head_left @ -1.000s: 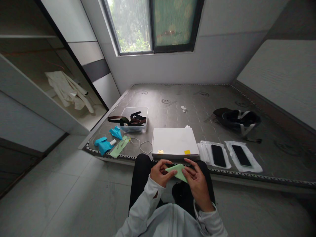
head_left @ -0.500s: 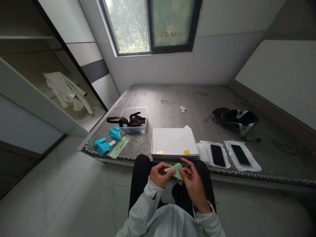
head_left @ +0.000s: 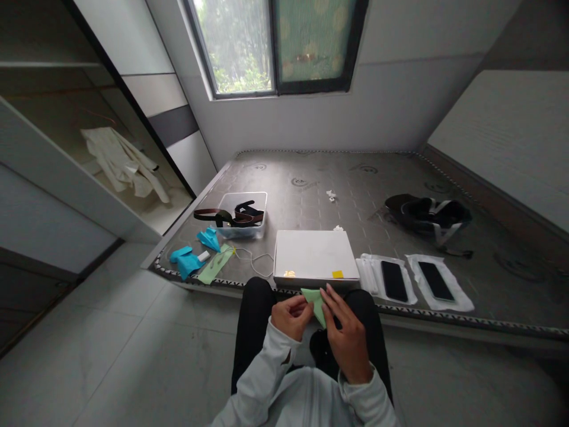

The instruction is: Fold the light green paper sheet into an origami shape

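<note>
A small folded piece of light green paper (head_left: 316,303) is held between my two hands above my lap. My left hand (head_left: 291,317) pinches its left side between thumb and fingers. On the other side, my right hand (head_left: 347,332) grips the paper's right edge, its fingers extended along it. Just beyond the hands, a flat white box (head_left: 313,252) with a yellow sticky note (head_left: 337,274) on its front edge rests on the mattress. The lower part of the green paper is partly covered by my fingers.
On the mattress (head_left: 306,207) to the left are a clear plastic bin (head_left: 244,233) with belts (head_left: 242,218), blue folded paper (head_left: 189,262), a green strip (head_left: 217,265) and a white cord (head_left: 253,258). Rightward lie two dark phones (head_left: 393,281) on white wrapping and a black cap (head_left: 427,213).
The green paper has been turned, so a corner now points down between my hands. My right hand's fingers have come together and moved over its edge. The view has shifted slightly.
</note>
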A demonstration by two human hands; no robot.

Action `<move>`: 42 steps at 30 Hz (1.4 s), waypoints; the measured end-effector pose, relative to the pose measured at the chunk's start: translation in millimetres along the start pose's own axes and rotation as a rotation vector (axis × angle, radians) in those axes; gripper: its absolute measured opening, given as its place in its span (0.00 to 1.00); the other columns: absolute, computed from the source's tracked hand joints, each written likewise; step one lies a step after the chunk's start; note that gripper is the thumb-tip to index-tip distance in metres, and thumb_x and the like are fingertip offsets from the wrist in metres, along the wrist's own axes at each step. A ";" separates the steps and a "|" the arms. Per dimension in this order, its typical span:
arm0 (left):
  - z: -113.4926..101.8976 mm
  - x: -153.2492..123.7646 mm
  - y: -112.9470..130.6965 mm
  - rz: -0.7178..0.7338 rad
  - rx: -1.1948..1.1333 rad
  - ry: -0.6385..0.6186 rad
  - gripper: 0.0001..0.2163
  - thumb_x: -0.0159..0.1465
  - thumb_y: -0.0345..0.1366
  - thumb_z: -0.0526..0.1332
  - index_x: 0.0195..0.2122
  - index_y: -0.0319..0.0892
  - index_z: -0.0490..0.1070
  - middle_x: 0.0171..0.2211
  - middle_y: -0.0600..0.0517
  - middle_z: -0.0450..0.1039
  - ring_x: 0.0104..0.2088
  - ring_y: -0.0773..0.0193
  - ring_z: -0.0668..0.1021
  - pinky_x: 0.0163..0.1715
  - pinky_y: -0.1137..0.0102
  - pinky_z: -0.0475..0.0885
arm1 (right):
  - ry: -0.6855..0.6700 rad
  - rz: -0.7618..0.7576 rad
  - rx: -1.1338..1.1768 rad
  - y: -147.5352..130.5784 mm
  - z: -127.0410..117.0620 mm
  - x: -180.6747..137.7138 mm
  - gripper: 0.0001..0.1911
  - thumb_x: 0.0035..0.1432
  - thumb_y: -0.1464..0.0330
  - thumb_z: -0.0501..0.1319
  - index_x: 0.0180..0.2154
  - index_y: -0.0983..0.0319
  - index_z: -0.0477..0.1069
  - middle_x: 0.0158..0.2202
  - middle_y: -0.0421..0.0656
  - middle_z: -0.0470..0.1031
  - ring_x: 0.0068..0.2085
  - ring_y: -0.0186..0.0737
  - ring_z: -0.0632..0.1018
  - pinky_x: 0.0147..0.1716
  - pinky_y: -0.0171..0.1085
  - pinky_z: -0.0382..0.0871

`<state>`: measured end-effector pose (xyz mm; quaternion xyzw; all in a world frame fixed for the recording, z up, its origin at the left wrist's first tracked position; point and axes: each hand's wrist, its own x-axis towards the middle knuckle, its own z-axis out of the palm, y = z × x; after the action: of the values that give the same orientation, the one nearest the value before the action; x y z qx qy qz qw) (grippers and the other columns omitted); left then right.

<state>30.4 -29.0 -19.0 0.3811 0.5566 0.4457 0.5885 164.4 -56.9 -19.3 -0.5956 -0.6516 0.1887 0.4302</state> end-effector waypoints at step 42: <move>4.8 -6.7 7.9 0.035 -0.033 -0.003 0.22 0.45 0.45 0.71 0.40 0.40 0.79 0.38 0.46 0.81 0.37 0.62 0.83 0.38 0.76 0.80 | -0.153 0.006 -0.089 -7.9 0.7 -0.1 0.22 0.66 0.63 0.51 0.59 0.59 0.64 0.52 0.46 0.74 0.45 0.45 0.80 0.47 0.40 0.74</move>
<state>34.4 -32.7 -9.0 0.3815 0.5415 0.4645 0.5878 159.0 -58.6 -13.7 -0.5999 -0.6885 0.2060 0.3517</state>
